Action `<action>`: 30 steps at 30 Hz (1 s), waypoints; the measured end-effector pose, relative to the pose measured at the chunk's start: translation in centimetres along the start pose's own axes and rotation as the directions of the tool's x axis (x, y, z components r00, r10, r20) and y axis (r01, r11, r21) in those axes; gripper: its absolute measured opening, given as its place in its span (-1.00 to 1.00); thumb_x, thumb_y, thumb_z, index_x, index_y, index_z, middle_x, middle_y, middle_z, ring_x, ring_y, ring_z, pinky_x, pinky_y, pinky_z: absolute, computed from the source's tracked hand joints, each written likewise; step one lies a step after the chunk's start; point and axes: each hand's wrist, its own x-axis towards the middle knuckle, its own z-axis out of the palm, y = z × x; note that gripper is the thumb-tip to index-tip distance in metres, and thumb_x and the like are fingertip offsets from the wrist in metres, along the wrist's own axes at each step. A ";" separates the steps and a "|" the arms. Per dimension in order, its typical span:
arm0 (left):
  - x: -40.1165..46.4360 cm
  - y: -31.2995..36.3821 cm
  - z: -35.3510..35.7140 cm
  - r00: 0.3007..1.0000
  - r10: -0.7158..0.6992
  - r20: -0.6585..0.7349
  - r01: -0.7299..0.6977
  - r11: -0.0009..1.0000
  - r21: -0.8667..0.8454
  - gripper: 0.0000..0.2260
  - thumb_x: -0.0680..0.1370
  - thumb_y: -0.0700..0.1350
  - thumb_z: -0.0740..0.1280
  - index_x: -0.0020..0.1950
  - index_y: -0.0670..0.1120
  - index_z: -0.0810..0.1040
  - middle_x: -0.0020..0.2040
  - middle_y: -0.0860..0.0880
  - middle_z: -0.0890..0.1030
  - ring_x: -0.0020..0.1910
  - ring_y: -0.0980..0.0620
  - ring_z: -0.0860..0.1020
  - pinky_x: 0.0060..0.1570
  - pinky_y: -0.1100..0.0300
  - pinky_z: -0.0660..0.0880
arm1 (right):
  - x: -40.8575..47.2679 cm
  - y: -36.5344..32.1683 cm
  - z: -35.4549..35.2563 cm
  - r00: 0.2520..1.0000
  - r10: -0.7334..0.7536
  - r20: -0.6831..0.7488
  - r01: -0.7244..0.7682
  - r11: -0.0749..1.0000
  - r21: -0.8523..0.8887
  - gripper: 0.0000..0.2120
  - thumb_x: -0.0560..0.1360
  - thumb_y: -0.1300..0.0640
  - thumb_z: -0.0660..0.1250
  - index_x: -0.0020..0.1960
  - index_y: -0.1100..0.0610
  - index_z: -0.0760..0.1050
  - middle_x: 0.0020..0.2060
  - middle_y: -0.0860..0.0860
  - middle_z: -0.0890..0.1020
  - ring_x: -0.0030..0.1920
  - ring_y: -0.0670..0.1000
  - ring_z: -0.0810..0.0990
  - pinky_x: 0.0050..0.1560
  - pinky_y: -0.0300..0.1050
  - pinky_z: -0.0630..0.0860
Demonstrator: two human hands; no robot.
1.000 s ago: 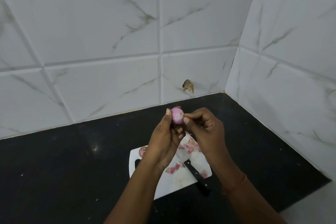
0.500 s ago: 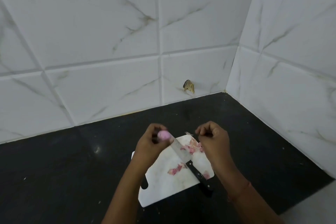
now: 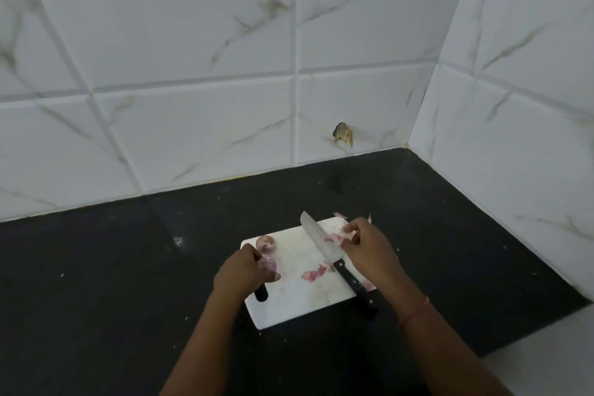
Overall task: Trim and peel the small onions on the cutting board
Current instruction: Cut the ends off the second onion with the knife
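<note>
A white cutting board (image 3: 294, 302) lies on the black counter (image 3: 96, 283). My left hand (image 3: 242, 273) is at the board's left edge, shut on a small peeled pink onion (image 3: 267, 264). Another small onion (image 3: 265, 243) rests on the board's far left corner, just beyond that hand. My right hand (image 3: 369, 251) hovers over the board's right side, pinching a scrap of pink onion skin (image 3: 337, 237). A black-handled knife (image 3: 334, 262) lies diagonally across the board, its blade pointing away from me. More skin pieces (image 3: 315, 273) lie mid-board.
White marbled tile walls meet in a corner at the back right. A chipped spot (image 3: 343, 133) marks the back wall near the counter. Loose skin bits (image 3: 340, 215) lie past the board's far edge. The counter's front right edge (image 3: 530, 336) drops off.
Both hands came down from chest height to the board. The left hand brought the peeled onion to the board's left edge; the right hand moved right, carrying a piece of skin.
</note>
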 end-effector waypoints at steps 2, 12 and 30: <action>0.0 -0.7 1.0 1.000 -0.012 -0.020 0.012 1.000 -0.020 -0.58 0.43 0.13 0.47 0.15 -0.01 0.42 0.00 0.02 0.60 0.00 0.06 0.55 0.04 0.10 0.52 | -0.2 1.4 1.4 0.990 0.040 0.138 -0.001 0.962 -0.273 -0.65 0.48 0.02 0.37 0.23 0.03 0.41 0.20 0.04 0.47 0.16 0.05 0.48 0.07 -0.09 0.44; 0.6 -3.7 3.5 0.996 0.092 0.003 -0.086 0.945 -0.317 -0.62 0.34 0.08 0.59 -0.03 0.03 0.48 -0.06 0.01 0.63 -0.08 0.01 0.65 0.05 -0.03 0.60 | -1.5 4.9 5.4 0.992 -0.055 0.114 0.091 0.936 -0.339 -0.61 0.50 0.23 0.24 0.31 0.09 0.31 0.18 0.08 0.46 0.19 0.08 0.46 0.12 -0.05 0.47; 1.2 -5.1 4.7 0.985 0.133 -0.111 -0.164 0.924 -0.346 -0.65 0.39 0.15 0.53 0.05 0.07 0.53 -0.01 0.14 0.54 -0.06 0.19 0.52 -0.08 0.17 0.48 | -1.1 3.4 2.6 0.990 0.026 -0.137 -0.039 0.995 -0.092 -0.73 0.59 -0.04 0.26 0.19 0.10 0.41 -0.10 0.03 0.62 -0.16 -0.03 0.61 -0.19 -0.08 0.59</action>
